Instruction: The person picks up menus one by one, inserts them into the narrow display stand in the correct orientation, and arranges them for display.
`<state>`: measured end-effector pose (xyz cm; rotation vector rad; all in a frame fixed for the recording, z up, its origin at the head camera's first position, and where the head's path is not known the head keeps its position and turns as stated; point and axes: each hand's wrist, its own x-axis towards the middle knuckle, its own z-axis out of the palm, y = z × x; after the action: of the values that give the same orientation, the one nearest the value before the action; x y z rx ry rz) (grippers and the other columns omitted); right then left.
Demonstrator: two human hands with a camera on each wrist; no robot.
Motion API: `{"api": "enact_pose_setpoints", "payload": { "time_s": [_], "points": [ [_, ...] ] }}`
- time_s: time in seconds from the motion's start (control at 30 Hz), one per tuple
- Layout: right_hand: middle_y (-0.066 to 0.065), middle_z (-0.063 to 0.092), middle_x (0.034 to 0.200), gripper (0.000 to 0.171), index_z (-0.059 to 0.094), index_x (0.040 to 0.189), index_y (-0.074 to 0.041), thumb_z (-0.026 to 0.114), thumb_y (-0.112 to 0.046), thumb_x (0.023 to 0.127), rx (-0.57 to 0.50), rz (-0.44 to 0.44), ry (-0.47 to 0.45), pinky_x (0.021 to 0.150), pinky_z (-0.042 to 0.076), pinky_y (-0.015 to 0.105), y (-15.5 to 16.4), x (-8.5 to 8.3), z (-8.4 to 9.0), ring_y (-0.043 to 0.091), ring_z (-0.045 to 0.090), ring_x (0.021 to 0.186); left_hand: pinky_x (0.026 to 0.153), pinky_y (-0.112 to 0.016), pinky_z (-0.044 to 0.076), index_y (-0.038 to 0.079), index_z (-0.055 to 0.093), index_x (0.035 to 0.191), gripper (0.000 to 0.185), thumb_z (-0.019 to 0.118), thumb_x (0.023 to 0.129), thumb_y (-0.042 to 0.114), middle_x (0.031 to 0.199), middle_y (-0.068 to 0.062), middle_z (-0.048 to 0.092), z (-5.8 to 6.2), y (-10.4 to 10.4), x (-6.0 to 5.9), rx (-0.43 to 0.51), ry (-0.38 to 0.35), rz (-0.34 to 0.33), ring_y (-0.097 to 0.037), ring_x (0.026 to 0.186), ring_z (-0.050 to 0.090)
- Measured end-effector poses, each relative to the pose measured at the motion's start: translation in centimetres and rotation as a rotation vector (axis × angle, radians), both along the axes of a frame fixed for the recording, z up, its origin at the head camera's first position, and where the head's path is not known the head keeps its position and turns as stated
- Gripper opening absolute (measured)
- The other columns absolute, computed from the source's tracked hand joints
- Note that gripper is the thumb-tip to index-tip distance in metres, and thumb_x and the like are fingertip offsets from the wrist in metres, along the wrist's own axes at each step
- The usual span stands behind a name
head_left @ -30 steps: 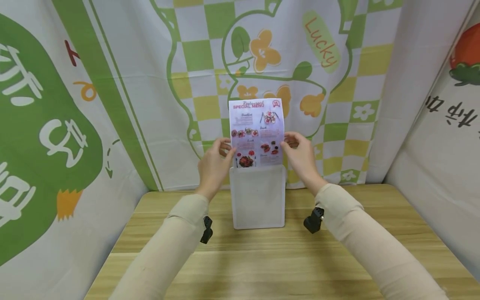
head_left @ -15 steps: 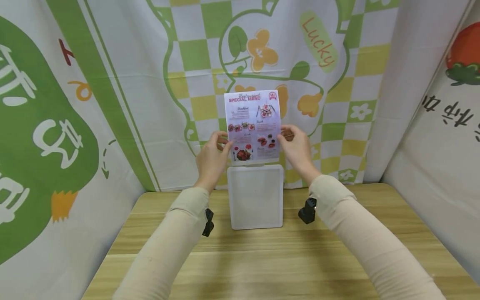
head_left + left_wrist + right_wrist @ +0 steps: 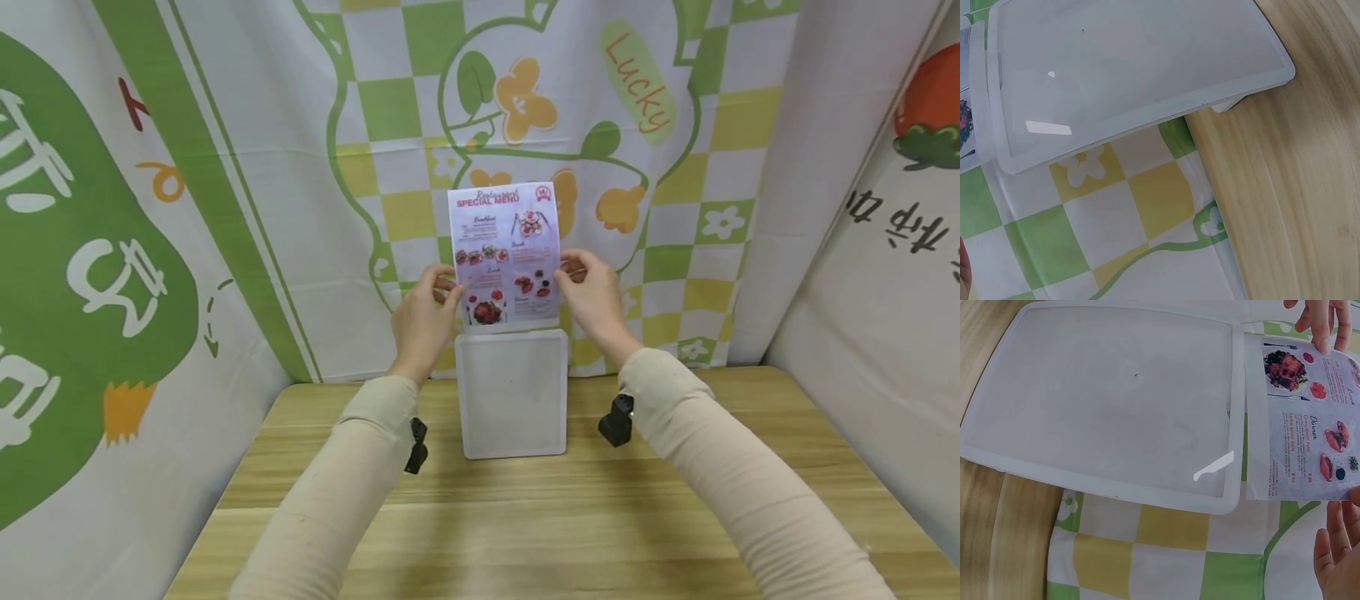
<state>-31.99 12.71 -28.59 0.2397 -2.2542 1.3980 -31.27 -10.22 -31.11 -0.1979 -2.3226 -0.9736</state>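
Note:
A printed menu sheet (image 3: 505,256) headed "SPECIAL MENU" is held upright just above a white, frosted upright holder (image 3: 513,393) that stands on the wooden table (image 3: 525,517). My left hand (image 3: 422,321) pinches the sheet's left edge and my right hand (image 3: 592,302) pinches its right edge. The sheet's bottom edge sits at the holder's top rim. In the right wrist view the menu sheet (image 3: 1304,419) lies next to the holder (image 3: 1110,400), with fingertips (image 3: 1322,328) on its edges. The left wrist view shows the holder (image 3: 1129,69) and a sliver of the sheet (image 3: 966,125).
Printed cloth backdrops with green and yellow checks (image 3: 525,100) hang behind and on both sides of the table. The holder stands at the table's far edge, close to the back cloth. Bare tabletop lies in front of it.
Both hands have lifted the menu sheet up out of the holder; a second ago its lower part was inside. Since half a second ago it has barely moved.

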Motion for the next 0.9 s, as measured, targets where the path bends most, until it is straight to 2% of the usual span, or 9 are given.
{"api": "enact_pose_setpoints", "payload": {
  "time_s": [0.27,0.9],
  "points": [
    [0.018,0.067,0.105,0.027,0.063,0.121,0.003,0.064,-0.005,0.094,0.008,0.009,0.004,0.085,0.052,0.04,0.0,0.05,-0.21,0.031,0.063,0.095,0.059,-0.032,0.046,0.016,0.061,0.124,0.031,0.066,0.096,0.03,0.105,0.002,0.073,-0.27,-0.01,-0.04,0.0,-0.011,0.007,-0.016,0.082,0.066],
    [0.018,0.067,0.104,0.026,0.063,0.119,0.003,0.064,-0.003,0.094,0.012,0.013,0.019,0.087,0.051,0.04,-0.17,-0.44,-0.01,0.031,0.063,0.096,0.059,-0.033,0.046,0.016,0.061,0.122,0.029,0.066,0.096,0.029,0.104,0.002,0.073,-0.28,0.0,-0.17,0.008,0.013,0.013,-0.016,0.081,0.066]
  ]
}}
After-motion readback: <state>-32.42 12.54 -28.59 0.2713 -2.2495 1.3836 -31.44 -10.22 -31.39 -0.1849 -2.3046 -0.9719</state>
